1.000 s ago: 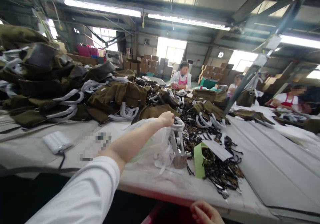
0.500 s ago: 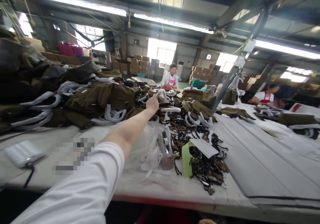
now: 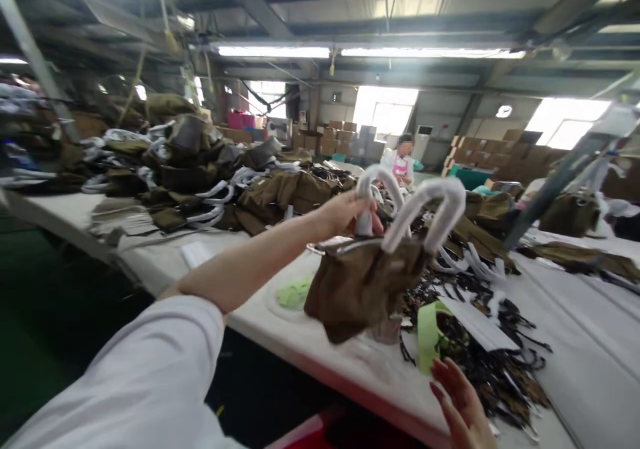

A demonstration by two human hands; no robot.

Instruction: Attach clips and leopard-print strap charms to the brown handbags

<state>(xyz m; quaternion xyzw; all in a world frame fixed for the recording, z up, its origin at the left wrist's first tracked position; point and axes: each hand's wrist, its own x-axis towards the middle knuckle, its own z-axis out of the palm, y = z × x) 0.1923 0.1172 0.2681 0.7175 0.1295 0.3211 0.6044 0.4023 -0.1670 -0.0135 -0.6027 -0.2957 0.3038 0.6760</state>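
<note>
An olive-brown bag with two white-wrapped handles hangs above the table, slightly blurred. My left hand is closed around one of its handles, and the other handle arches up free. At the lower right my right hand is held with its fingers apart and nothing in it. It is near a pale green tape roll and a heap of dark straps with metal clips. A white sheet of paper lies on that heap.
Piles of similar bags cover the table's left and back. A slanted metal post rises at the right beside grey-white sheets. Across the table is a person in a pink apron. The table edge runs diagonally below.
My left hand has lifted a bag off the pile and drawn it nearer. My right hand has risen into view, open. The view has turned to the left.
</note>
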